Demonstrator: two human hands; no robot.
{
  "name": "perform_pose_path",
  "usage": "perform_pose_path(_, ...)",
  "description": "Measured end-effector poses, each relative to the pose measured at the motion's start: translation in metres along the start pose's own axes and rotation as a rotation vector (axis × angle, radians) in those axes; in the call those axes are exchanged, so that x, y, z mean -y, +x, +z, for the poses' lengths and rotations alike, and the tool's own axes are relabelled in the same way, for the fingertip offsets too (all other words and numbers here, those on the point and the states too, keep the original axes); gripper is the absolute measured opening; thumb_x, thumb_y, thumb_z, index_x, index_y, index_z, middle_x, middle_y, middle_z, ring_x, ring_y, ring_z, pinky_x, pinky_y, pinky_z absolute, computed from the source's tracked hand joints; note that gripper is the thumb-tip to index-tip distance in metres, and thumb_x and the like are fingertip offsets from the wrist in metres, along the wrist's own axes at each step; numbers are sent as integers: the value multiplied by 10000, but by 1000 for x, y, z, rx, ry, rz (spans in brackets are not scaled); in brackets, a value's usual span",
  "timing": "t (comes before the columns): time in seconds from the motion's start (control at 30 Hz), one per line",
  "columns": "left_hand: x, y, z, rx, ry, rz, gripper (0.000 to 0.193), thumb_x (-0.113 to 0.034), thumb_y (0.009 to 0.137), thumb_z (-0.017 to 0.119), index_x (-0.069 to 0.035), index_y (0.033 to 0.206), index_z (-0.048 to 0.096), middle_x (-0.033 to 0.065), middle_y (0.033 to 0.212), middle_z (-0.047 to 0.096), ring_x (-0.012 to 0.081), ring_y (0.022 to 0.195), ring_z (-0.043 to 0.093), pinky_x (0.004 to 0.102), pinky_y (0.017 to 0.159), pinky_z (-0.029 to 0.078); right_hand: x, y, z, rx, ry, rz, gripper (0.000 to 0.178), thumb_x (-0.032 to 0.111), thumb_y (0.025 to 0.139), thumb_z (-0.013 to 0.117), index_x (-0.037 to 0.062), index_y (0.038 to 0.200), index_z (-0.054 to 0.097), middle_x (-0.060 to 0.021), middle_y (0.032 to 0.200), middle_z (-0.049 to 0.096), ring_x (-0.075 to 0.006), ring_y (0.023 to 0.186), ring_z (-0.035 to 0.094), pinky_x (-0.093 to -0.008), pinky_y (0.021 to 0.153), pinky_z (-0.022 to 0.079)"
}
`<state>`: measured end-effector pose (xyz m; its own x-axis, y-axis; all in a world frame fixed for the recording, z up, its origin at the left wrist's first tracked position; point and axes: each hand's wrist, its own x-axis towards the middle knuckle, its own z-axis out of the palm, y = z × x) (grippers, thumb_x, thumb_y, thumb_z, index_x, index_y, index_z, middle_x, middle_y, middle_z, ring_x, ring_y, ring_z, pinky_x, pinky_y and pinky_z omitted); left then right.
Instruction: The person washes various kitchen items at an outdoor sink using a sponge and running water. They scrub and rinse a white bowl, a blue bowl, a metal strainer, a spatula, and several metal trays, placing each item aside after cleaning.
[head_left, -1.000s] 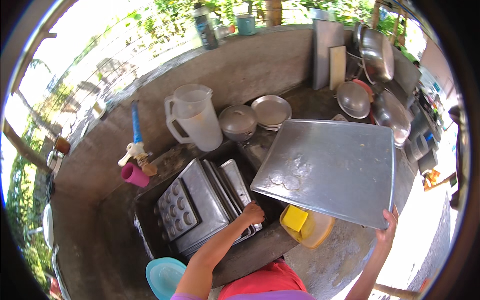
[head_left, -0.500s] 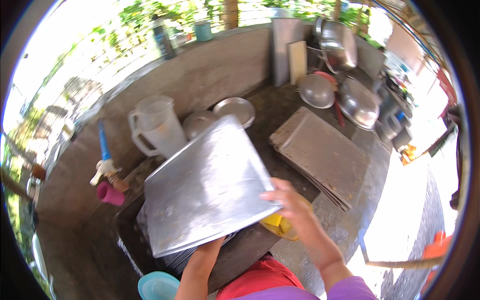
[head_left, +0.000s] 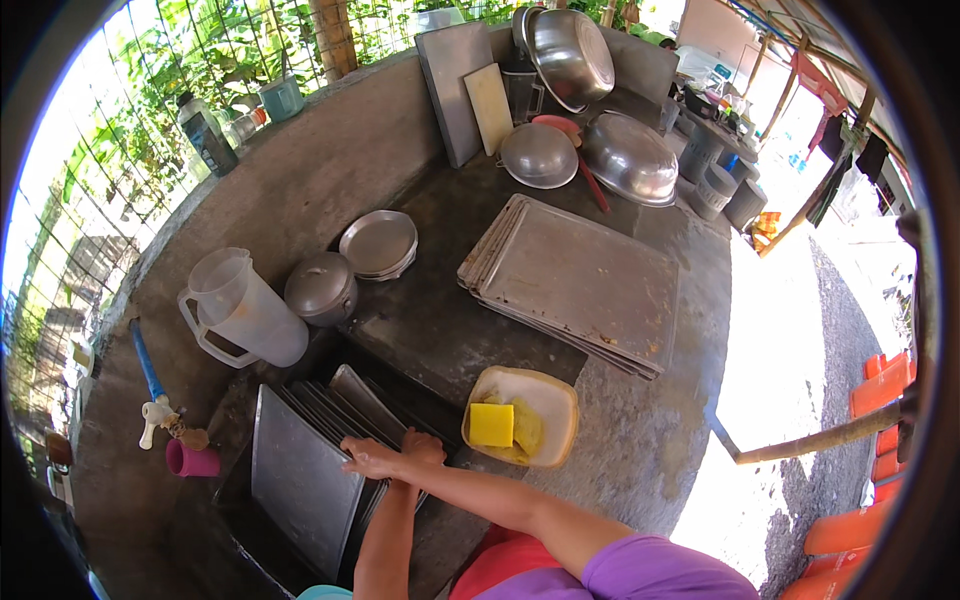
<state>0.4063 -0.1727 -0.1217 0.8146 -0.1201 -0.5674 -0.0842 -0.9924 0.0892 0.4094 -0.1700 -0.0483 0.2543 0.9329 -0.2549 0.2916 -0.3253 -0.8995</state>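
Observation:
Several metal baking trays (head_left: 322, 404) stand on edge in a dark sink (head_left: 240, 535). The nearest large silver baking tray (head_left: 300, 480) leans against the others with its flat face outward. My right arm crosses over my left wrist. My right hand (head_left: 372, 458) is closed on the top corner of this silver tray. Just beyond it, my left hand (head_left: 424, 446) rests with bent fingers on the edges of the trays behind; its fingers are partly hidden. Right of the hands sits a cream basin (head_left: 563, 425) holding a yellow sponge (head_left: 491, 425) and a crumpled yellow piece.
A stack of flat trays (head_left: 600, 285) lies on the concrete counter. A plastic pitcher (head_left: 250, 310), lidded pot (head_left: 320, 288) and metal plates (head_left: 378, 243) line the wall. Metal basins (head_left: 630, 155) stand at the back. A tap (head_left: 158, 415) and pink cup (head_left: 192, 459) are left.
The silver tray, held up over the sink by my right hand, has gone down to stand on edge in it. My right arm has swung left across my left arm. The view has shifted.

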Motion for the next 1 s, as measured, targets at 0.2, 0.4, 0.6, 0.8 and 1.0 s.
perform_pose_path(0.2,-3,3,-9,171,19,-84,373,-406,841,436,-143,990,655,82,1055,621,251,1061,540,455,1005,272,-85,-125,-167,-1120,-101,-41,299,94,715,645,52,1003,576,-137,1022,554,-289,972,522,-378,870,403)
perform_pose_path(0.4,-2,9,-7,238,27,-95,362,-399,842,435,-149,981,657,63,1036,629,241,1042,549,465,997,278,-219,-300,-278,-1600,-213,1271,556,215,728,693,77,1200,435,-146,1251,395,-326,1174,356,-461,903,386)
perform_pose_path(0.6,1,9,0,178,85,-56,356,-410,840,431,-164,959,660,40,1015,634,232,1011,561,445,952,315,-295,-361,-300,-1688,446,1020,436,221,731,697,17,1049,480,-139,984,552,-267,823,580,-414,550,503)
perform_pose_path(0.8,2,5,-1,117,73,-8,339,-402,837,428,-169,912,663,25,986,638,207,955,577,411,882,345,-262,-380,-293,-1539,1003,119,265,54,731,638,19,960,509,-88,893,574,-207,749,581,-378,618,504)
perform_pose_path(1.0,2,-20,-17,107,15,31,310,-349,826,447,-140,855,673,56,886,654,224,872,593,395,826,349,-163,-381,-288,-1389,867,-185,385,49,718,596,18,1092,508,-79,965,585,-214,895,568,-364,790,471)
